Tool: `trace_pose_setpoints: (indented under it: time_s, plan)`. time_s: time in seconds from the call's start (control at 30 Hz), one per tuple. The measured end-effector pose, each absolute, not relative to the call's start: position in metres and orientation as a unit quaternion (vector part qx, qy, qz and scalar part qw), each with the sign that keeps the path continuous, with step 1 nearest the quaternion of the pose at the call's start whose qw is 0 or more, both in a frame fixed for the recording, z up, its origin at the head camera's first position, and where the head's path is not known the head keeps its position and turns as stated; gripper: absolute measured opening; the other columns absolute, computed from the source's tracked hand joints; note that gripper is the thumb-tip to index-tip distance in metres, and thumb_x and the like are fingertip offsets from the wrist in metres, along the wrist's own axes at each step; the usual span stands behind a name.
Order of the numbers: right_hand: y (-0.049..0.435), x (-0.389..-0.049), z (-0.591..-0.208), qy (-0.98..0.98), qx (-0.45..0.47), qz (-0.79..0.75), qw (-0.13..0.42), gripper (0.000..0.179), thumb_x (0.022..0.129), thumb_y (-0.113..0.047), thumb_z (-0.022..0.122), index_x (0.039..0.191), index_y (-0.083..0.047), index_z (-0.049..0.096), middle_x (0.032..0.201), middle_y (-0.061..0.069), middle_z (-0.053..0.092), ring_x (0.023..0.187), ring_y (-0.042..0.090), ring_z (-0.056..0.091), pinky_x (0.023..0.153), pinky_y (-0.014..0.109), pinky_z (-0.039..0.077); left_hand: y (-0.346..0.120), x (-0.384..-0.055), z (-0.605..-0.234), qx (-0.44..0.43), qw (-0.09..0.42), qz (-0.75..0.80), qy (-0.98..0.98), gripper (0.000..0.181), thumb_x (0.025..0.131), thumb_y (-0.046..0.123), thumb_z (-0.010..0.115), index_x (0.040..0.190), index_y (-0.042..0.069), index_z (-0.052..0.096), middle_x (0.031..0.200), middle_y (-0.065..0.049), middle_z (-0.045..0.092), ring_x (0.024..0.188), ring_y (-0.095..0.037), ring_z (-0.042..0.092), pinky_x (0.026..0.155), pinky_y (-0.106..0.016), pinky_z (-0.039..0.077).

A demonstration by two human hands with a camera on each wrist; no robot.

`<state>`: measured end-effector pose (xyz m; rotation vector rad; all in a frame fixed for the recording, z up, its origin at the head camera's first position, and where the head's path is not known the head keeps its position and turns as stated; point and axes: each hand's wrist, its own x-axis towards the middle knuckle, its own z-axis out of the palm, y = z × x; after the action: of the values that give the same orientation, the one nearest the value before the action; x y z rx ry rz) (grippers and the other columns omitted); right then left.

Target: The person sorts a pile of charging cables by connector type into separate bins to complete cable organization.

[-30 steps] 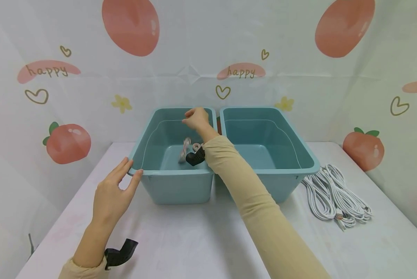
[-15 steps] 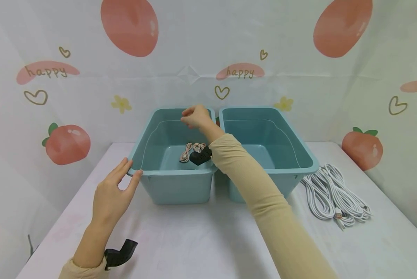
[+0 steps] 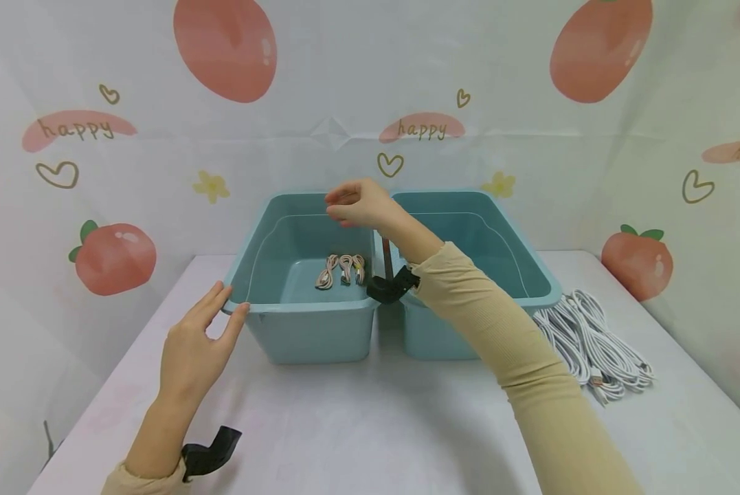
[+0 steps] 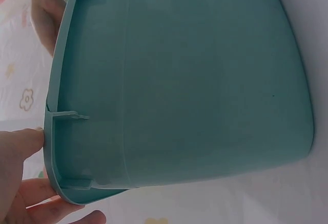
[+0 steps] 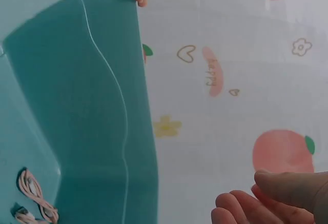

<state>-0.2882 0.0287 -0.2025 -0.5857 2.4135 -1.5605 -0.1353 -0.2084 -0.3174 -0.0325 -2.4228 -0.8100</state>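
My left hand rests at the front left corner of the left blue-green tub, thumb on the front rim and fingers along the side rim. The left wrist view shows that thumb right at the rim. On the tub's floor lie three small pinkish cable bundles, among them a left bundle and a right bundle. My right hand hovers over the tub's back right part, fingers loosely bent. Nothing shows between thumb and fingers of the right hand in its wrist view.
A second blue-green tub stands close beside the first on the right, partly behind my right arm. Several bundles of white cables lie on the table to its right. A patterned white sheet hangs behind.
My right hand has risen slightly and its forearm has swung right, uncovering all three cable bundles lying in the left tub. My left hand has stayed at the rim.
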Motion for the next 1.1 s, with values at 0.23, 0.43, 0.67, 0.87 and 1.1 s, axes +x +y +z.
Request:
trace_pose_setpoints:
  time_s: [0.23,0.43,0.67,0.87,1.1]
  plan:
    - [0.05,-0.273,-0.199,0.827,-0.21,-0.512,0.095,0.029,0.09,-0.014,0.06,0.119,-0.007,0.06,0.124,0.01,0.062,0.11,0.022,0.062,0.09,0.03,0.053,-0.208,-0.134,-0.316,-0.009,0.284,-0.306,-0.908,0.05,0.09,0.031,0.061,0.13,0.001,0.054,0.136,-0.018,0.051,0.125,-0.041,0.048,0.094,-0.06,0.043]
    - [0.071,-0.262,-0.202,0.842,-0.208,-0.491,0.078,0.028,0.09,-0.018,0.062,0.117,-0.012,0.061,0.12,0.005,0.064,0.105,0.018,0.064,0.09,0.032,0.053,-0.208,-0.134,-0.316,-0.007,0.283,-0.306,-0.909,0.05,0.09,0.032,0.06,0.13,0.002,0.054,0.137,-0.017,0.051,0.124,-0.041,0.049,0.095,-0.06,0.043]
    - [0.1,-0.252,-0.209,0.853,-0.188,-0.482,0.065,0.031,0.09,-0.02,0.062,0.12,-0.013,0.061,0.121,0.006,0.064,0.108,0.024,0.063,0.091,0.034,0.053,-0.207,-0.134,-0.315,-0.006,0.28,-0.305,-0.91,0.05,0.091,0.032,0.059,0.13,0.002,0.054,0.137,-0.018,0.051,0.125,-0.042,0.048,0.095,-0.061,0.042]
    - [0.126,-0.239,-0.215,0.861,-0.182,-0.472,0.052,0.034,0.09,-0.023,0.063,0.122,-0.013,0.06,0.121,0.007,0.064,0.104,0.019,0.065,0.094,0.036,0.052,-0.207,-0.134,-0.314,-0.008,0.278,-0.307,-0.91,0.049,0.091,0.031,0.059,0.129,0.001,0.054,0.137,-0.019,0.051,0.125,-0.043,0.047,0.095,-0.061,0.042]
    - [0.159,-0.224,-0.221,0.868,-0.176,-0.462,0.038,0.038,0.09,-0.03,0.062,0.124,-0.013,0.058,0.124,0.007,0.063,0.102,0.013,0.065,0.095,0.037,0.05,-0.206,-0.134,-0.311,-0.016,0.274,-0.302,-0.913,0.048,0.091,0.029,0.059,0.127,-0.002,0.055,0.136,-0.021,0.05,0.125,-0.044,0.047,0.095,-0.062,0.041]
